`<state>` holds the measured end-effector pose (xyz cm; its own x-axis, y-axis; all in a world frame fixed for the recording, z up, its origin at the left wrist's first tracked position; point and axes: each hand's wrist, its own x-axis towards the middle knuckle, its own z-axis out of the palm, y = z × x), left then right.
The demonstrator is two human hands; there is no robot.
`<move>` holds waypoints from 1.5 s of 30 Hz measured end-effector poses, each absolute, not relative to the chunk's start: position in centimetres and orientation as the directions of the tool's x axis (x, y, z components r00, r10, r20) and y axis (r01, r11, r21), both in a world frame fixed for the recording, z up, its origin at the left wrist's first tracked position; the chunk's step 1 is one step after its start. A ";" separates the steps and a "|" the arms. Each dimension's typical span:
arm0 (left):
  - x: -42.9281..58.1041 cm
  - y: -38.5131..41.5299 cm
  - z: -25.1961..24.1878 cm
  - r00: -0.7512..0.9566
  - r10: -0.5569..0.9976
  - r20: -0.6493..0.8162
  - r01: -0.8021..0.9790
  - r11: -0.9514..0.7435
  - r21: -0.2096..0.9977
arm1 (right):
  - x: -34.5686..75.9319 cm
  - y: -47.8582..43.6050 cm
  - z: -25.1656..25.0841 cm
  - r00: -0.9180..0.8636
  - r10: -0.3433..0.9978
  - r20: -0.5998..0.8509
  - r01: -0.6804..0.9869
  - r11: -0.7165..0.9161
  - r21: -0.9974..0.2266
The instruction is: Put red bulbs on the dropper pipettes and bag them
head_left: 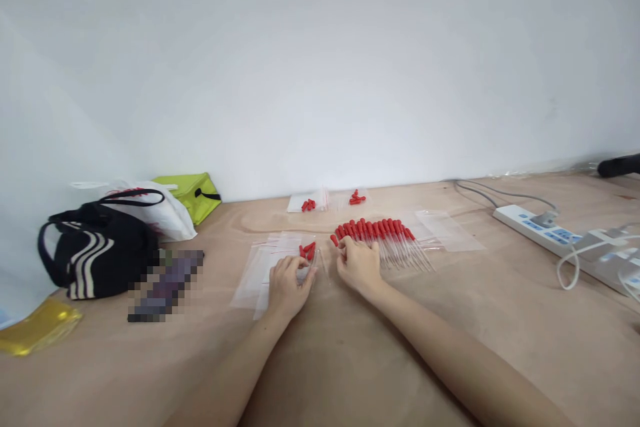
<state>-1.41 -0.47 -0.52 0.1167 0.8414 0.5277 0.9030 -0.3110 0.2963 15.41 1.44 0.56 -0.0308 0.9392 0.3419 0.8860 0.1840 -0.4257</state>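
My left hand (pixel 286 285) rests on a stack of clear zip bags (pixel 260 265), its fingers curled round a small bag holding a few red-capped droppers (pixel 309 251). My right hand (pixel 358 263) lies just right of it, fingers bent onto the left end of a row of several glass droppers with red bulbs (pixel 385 235). Both hands sit near the middle of the wooden table (pixel 350 347).
Two filled bags of red-capped droppers (pixel 330 200) lie near the wall. A black striped bag (pixel 95 247), white bag (pixel 155 210) and green pouch (pixel 193 192) sit at left, a yellow packet (pixel 35 327) at the front left. Power strips (pixel 565 237) with cables at right.
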 end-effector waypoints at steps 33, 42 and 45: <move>-3.5 1.6 -0.4 -0.079 0.886 0.457 0.962 -0.051 0.267 | 14.7 -0.6 -0.5 -0.189 0.882 0.431 0.921 0.312 -0.234; -1.7 0.9 -0.4 0.040 0.690 0.723 0.840 -0.415 0.349 | 21.5 -2.2 -3.0 -0.307 0.779 0.547 0.731 0.561 -0.389; 0.3 -0.6 -0.6 0.222 0.678 0.701 0.757 -0.573 0.315 | 22.3 -2.6 -2.9 -0.327 0.778 0.536 0.714 0.575 -0.399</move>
